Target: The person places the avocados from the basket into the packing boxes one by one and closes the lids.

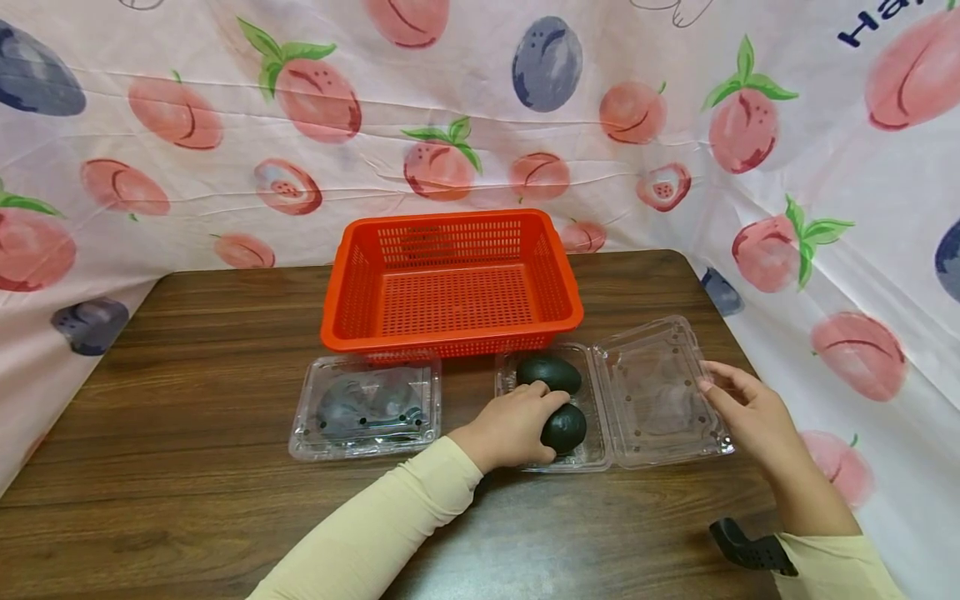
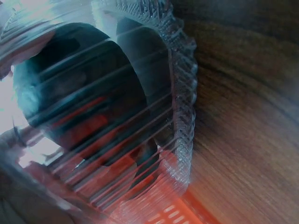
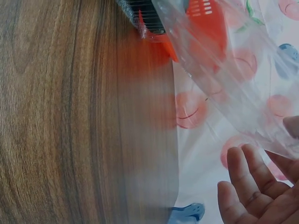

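An opened clear plastic clamshell box lies at the right of the table in the head view, its base (image 1: 602,450) holding two dark green avocados. My left hand (image 1: 517,427) curls its fingers and thumb round the near avocado (image 1: 566,429); the far avocado (image 1: 549,374) lies just behind. With thumb and fingers, my right hand (image 1: 757,417) pinches the outer edge of the box's lid (image 1: 660,392), which is folded out to the right. The left wrist camera sees a dark avocado (image 2: 88,79) through clear plastic. Under the lid (image 3: 224,79), several right-hand fingers (image 3: 252,186) show in the right wrist view.
Left of the opened box sits a closed clear clamshell box (image 1: 367,408) with dark fruit inside. Behind both stands an orange slotted plastic basket (image 1: 453,340). A fruit-patterned cloth (image 1: 480,108) hangs at the back and right edges of the wooden table (image 1: 187,400).
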Demonstrator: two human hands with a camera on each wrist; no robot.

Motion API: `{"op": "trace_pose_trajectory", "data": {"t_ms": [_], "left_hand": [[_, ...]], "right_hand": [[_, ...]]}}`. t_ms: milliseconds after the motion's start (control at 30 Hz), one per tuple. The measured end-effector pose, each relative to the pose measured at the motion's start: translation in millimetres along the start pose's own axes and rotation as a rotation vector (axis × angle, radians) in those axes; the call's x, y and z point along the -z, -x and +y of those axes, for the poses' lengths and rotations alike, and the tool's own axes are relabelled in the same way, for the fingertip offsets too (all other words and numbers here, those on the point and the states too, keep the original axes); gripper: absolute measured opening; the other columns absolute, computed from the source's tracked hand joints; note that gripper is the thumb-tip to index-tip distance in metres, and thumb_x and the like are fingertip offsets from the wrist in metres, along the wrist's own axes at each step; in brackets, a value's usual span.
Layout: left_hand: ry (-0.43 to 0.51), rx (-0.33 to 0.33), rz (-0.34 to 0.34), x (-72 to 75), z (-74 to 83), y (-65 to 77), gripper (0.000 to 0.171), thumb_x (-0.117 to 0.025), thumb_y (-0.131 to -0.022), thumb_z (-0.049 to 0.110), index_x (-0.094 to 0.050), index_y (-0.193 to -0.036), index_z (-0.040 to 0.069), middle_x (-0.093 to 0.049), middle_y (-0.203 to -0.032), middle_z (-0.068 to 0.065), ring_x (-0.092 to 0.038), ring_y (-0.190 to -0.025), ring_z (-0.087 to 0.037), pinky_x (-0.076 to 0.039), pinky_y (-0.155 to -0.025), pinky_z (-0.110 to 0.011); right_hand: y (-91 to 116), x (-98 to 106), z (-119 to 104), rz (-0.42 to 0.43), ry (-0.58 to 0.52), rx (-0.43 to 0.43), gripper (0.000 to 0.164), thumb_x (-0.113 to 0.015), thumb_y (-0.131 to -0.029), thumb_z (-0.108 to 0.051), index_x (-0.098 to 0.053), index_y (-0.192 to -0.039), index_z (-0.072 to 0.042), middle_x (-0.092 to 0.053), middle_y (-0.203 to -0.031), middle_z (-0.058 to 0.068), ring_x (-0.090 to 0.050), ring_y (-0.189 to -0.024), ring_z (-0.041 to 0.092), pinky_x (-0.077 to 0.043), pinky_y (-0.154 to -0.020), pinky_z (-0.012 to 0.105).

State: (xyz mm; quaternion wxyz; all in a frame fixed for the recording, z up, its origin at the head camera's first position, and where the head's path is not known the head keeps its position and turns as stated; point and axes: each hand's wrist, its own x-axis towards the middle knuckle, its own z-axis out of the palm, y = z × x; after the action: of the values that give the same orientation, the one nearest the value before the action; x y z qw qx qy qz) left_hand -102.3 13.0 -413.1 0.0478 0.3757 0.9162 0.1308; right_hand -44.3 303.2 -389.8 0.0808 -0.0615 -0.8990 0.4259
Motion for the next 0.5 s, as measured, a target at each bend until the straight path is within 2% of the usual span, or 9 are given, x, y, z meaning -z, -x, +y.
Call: {"op": "trace_pose_trajectory", "data": {"t_ms": [367,500], "left_hand": [[-0.010,-0.006,-0.007,-1.5,1.6,-1.7,0.064,-0.082,-0.071,0.028,-0.056,-0.129,0.018,-0.059,-0.111,-0.005,-0.058,-0.100,-0.021,-0.053,-0.078,-0.036],[-0.022,-0.017,-0.010,-2.1,1.8,-3.1,0.063,-0.082,-0.072,0.028,-0.057,-0.129,0.018,-0.059,-0.110,-0.005,-0.058,-0.099,-0.021,-0.053,-0.076,-0.035]], "right_hand": [[9.6,1.7,-5.7,-0.008,0.024,0.012,0.047,-0.054,-0.099,-0.026,-0.050,-0.136,0.002,-0.056,-0.126,0.028,-0.046,-0.086,-0.019,-0.043,-0.069,0.010],[10.0,1.3,-6.4,0.002,0.013,0.022,0.045,-0.056,-0.098,-0.022,-0.051,-0.134,0.003,-0.058,-0.123,0.029,-0.048,-0.084,-0.017,-0.043,-0.067,0.011]]}}
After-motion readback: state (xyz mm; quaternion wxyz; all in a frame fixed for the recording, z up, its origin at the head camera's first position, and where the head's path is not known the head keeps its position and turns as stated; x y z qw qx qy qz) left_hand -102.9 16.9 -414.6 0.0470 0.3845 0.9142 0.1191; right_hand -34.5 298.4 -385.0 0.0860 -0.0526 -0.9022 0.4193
